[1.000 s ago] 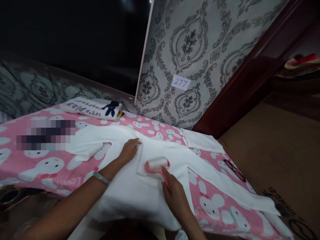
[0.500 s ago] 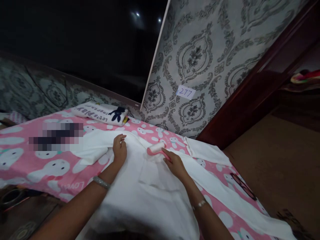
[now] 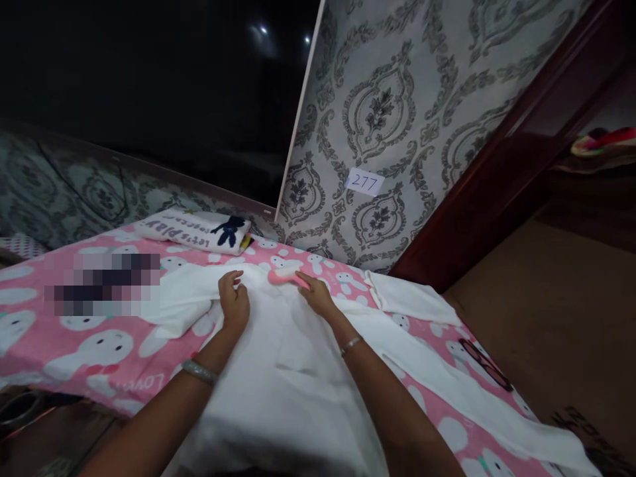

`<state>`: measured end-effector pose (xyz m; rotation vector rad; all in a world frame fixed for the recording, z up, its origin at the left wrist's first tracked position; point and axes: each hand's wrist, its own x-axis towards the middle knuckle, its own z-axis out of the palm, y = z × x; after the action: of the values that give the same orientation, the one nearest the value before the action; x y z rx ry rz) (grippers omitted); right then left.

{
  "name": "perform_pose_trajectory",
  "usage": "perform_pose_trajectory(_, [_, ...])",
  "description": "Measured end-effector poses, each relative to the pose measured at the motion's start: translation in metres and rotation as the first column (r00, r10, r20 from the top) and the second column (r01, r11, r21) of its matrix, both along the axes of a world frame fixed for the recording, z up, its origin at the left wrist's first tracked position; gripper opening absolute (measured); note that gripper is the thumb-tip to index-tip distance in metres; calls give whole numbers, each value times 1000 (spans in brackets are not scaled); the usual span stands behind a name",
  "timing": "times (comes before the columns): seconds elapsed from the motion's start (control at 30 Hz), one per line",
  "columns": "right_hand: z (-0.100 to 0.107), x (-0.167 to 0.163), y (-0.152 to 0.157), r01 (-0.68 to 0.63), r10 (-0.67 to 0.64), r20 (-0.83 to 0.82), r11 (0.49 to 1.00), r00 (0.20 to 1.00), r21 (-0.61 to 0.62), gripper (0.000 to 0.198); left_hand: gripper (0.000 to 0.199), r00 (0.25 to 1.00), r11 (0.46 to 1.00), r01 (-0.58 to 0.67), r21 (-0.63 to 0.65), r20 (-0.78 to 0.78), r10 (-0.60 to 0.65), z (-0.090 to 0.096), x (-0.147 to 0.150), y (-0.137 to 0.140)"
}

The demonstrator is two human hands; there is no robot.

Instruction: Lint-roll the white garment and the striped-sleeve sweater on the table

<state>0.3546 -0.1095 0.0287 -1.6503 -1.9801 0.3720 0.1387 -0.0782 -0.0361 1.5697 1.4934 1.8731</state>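
Pink roller (image 3: 284, 276) has moved nearer left hand (image 3: 234, 301), gripped in right hand (image 3: 317, 296).

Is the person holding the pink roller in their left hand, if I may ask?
No, the roller is in the right hand, while the left hand is apart from it.

Of hands I count two, one left hand (image 3: 233, 301) and one right hand (image 3: 317, 295), and of bracelets also two, one silvery (image 3: 199, 372) and one thinner (image 3: 350, 346). There is one lint roller (image 3: 285, 273). White garments laid open: one (image 3: 308, 358), with two sleeves. Folded cloths are two, one printed (image 3: 193, 232) and one plain (image 3: 412, 298). I see one pink sheet (image 3: 171, 358), one dark screen (image 3: 149, 86), one numbered paper (image 3: 365, 181) and, if I judge rightly in this dim corner, one pair of glasses (image 3: 485, 363).
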Motion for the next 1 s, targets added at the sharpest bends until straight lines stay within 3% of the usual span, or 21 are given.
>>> perform_pose_trajectory(0.13, [-26, 32, -80, 115, -117, 104, 993, 988, 26, 57, 35, 996, 996, 78, -36, -31, -79, -1, 7, -1])
perform_pose_trajectory(0.27, [-49, 47, -172, 186, -185, -26, 981, 982, 58, 56, 31, 980, 981, 179, -72, -75, -184, 2, 15, -10])
perform_pose_trajectory(0.37, [-45, 57, -226, 221, -220, -85, 975, 972, 1, 55, 34, 918, 938, 325, -119, -197, -343, 3, 20, -16])
perform_pose_trajectory(0.43, [-32, 67, -244, 207, -212, -95, 976, 973, -67, 54, 38, 840, 894, 420, -155, -307, -447, 0, 24, -17])
perform_pose_trajectory(0.5, [-17, 76, -243, 183, -192, -98, 979, 977, -94, 53, 41, 758, 857, 486, -170, -406, -511, -5, 27, -16])
perform_pose_trajectory(0.57, [-2, 83, -223, 216, -221, -79, 974, 972, -62, 53, 44, 667, 821, 544, -176, -503, -550, -11, 31, -14])
perform_pose_trajectory(0.7, [12, 77, -147, 398, -398, 12, 917, 917, 6, 53, 43, 524, 790, 577, -208, -647, -554, -14, 33, -13])
perform_pose_trajectory(0.8, [9, 57, -104, 443, -439, 57, 894, 896, -66, 53, 42, 481, 797, 553, -244, -687, -544, -10, 32, -15])
perform_pose_trajectory(0.9, [0, 40, -106, 440, -429, 110, 890, 897, -120, 55, 41, 469, 795, 548, -261, -692, -550, -8, 31, -16])
perform_pose_trajectory(1.0, [-10, 42, -148, 436, -419, 143, 892, 896, -117, 57, 41, 467, 789, 555, -262, -687, -557, -7, 32, -15])
